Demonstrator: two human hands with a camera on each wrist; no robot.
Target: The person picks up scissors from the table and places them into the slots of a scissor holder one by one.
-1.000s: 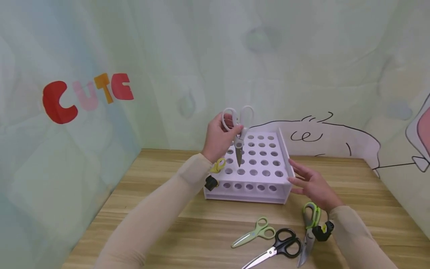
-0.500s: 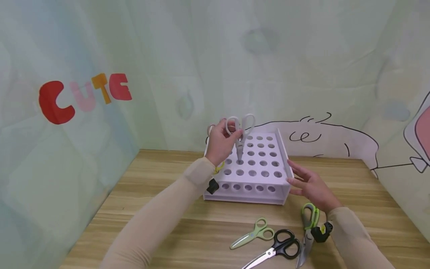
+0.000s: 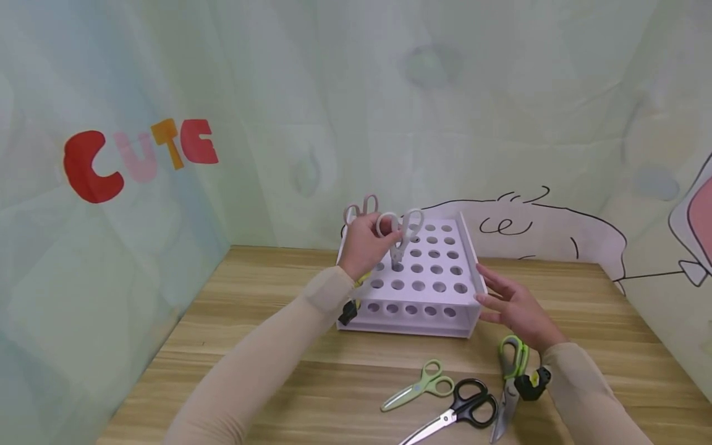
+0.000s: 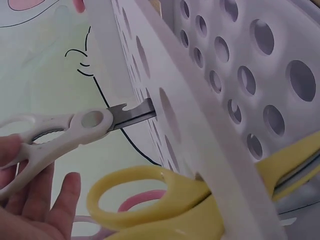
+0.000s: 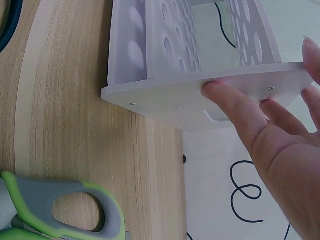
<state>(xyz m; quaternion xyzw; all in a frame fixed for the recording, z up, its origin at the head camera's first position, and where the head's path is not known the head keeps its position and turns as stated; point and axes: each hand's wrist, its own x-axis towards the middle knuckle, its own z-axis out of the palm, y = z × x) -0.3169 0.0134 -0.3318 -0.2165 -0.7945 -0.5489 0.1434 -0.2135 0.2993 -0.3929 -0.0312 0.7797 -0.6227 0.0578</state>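
My left hand (image 3: 364, 244) pinches white scissors (image 4: 92, 120) by one handle loop. They point downward, and their blades reach into a round hole of the white two-tier rack (image 3: 414, 297), as the left wrist view shows. Yellow scissors (image 4: 187, 197) stand in the rack near the left hand's wrist, their blades visible between the tiers. Pink-handled scissors (image 3: 364, 205) stand farther back at the rack's left side. My right hand (image 3: 520, 312) rests its extended fingers against the rack's right side panel (image 5: 175, 97).
On the wooden table (image 3: 267, 395) in front of the rack lie light green scissors (image 3: 427, 382), black-handled scissors (image 3: 458, 408) and grey-and-green scissors (image 3: 513, 374), the last below the right wrist. A printed curtain (image 3: 289, 136) hangs behind and at the sides.
The left hand has lowered the white scissors, and their blades have gone from above the rack into a hole. The right hand stays at the rack's side.
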